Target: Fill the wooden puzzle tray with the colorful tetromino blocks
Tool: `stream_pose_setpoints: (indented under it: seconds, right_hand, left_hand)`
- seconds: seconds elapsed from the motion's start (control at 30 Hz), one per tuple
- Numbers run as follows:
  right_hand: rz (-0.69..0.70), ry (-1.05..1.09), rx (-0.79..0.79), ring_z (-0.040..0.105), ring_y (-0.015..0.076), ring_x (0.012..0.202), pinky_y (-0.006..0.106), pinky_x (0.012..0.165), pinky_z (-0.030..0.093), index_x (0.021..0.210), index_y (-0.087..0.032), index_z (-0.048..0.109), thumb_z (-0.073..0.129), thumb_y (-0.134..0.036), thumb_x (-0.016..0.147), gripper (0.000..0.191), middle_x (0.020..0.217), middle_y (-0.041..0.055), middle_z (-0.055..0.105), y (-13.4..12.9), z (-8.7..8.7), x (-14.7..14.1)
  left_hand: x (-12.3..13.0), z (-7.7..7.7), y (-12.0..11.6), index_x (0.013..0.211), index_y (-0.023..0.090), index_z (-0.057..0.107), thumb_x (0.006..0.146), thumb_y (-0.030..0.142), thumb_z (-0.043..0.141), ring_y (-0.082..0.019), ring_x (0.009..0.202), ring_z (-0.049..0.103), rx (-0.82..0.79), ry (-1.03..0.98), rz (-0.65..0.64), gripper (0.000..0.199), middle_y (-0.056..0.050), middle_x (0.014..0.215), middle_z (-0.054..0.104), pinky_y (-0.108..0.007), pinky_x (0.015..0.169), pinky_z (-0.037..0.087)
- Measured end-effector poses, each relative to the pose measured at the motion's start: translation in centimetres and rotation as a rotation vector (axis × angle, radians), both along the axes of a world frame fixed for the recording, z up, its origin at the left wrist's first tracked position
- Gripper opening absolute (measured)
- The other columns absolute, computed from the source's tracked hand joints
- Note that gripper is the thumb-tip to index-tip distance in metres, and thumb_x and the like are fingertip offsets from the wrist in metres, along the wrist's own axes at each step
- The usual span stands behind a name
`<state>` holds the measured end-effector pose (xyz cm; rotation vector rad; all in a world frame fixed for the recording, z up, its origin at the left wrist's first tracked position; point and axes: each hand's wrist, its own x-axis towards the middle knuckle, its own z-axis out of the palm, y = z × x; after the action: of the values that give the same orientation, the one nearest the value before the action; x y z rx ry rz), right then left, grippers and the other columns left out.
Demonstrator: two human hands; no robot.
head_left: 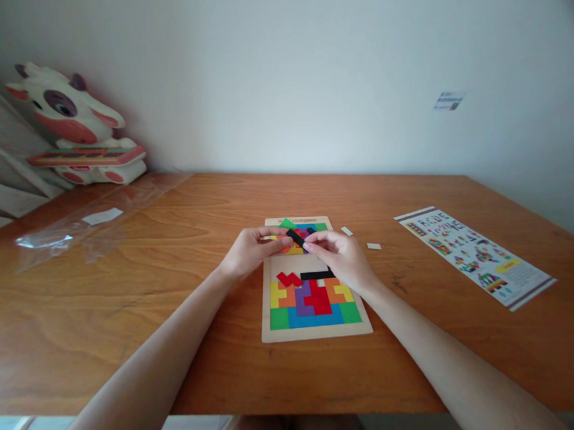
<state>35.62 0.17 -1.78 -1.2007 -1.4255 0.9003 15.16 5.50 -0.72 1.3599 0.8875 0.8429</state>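
My left hand (262, 246) and my right hand (337, 254) meet above a wooden puzzle board (317, 333). Between them tilts a black bar-shaped puzzle piece (296, 237), pinched at one end by each hand's fingers. Below the hands, a second black bar (314, 276) lies across the board, its right end hidden by my right hand. A red zigzag piece (289, 280) rests crooked beside it on the left. Coloured pieces fill the near part of the board, among them a red one (320, 300). More colours and a green piece (286, 223) show at the far end, partly covered by my fingers.
Two small white slips (374, 246) lie right of the board. Farther right is a printed pattern sheet (476, 256). Clear plastic wrap (76, 235) spreads at the left, before a cow-shaped toy keyboard (86, 158). The wooden table (218, 366) ends against a pale wall.
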Motion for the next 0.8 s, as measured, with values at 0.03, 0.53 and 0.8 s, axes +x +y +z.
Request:
stream_pose_setpoints:
  seconds: [0.03, 0.53, 0.8]
  right_hand:
    - [0.021, -0.009, -0.002, 0.070, 0.0190, 0.081, 0.035, 0.076, 0.056, 0.087, -0.019, 0.070, 0.072, -0.037, 0.078, 0.020, 0.089, 0.0061, 0.075, -0.1, 0.0, -0.2]
    - [0.490, -0.620, 0.401, 0.066, 0.0170, 0.099, 0.039, 0.093, 0.048, 0.103, -0.025, 0.072, 0.056, -0.020, 0.096, 0.019, 0.106, 0.0033, 0.074, -1.7, 1.2, -0.5]
    - [0.426, -0.718, 0.328, 0.059, 0.0184, 0.101, 0.042, 0.099, 0.041, 0.114, -0.027, 0.070, 0.056, -0.025, 0.096, 0.024, 0.104, 0.0059, 0.065, -2.2, 1.0, -0.8]
  left_hand:
    - [0.1, 0.0, -0.1, 0.099, 0.016, 0.076, 0.066, 0.045, 0.083, -0.017, 0.082, 0.070, -0.002, -0.010, 0.009, 0.045, -0.007, 0.095, 0.076, -0.035, 0.088, 0.055]
    - [-0.1, -0.7, 1.0, 0.088, 0.016, 0.078, 0.056, 0.044, 0.089, -0.013, 0.075, 0.065, -0.047, -0.158, 0.261, 0.044, -0.006, 0.091, 0.076, -0.026, 0.076, 0.053]
    - [0.2, -1.0, 0.6, 0.090, 0.018, 0.078, 0.062, 0.047, 0.085, -0.012, 0.071, 0.063, -0.005, -0.066, 0.207, 0.041, -0.005, 0.089, 0.076, -0.024, 0.070, 0.050]
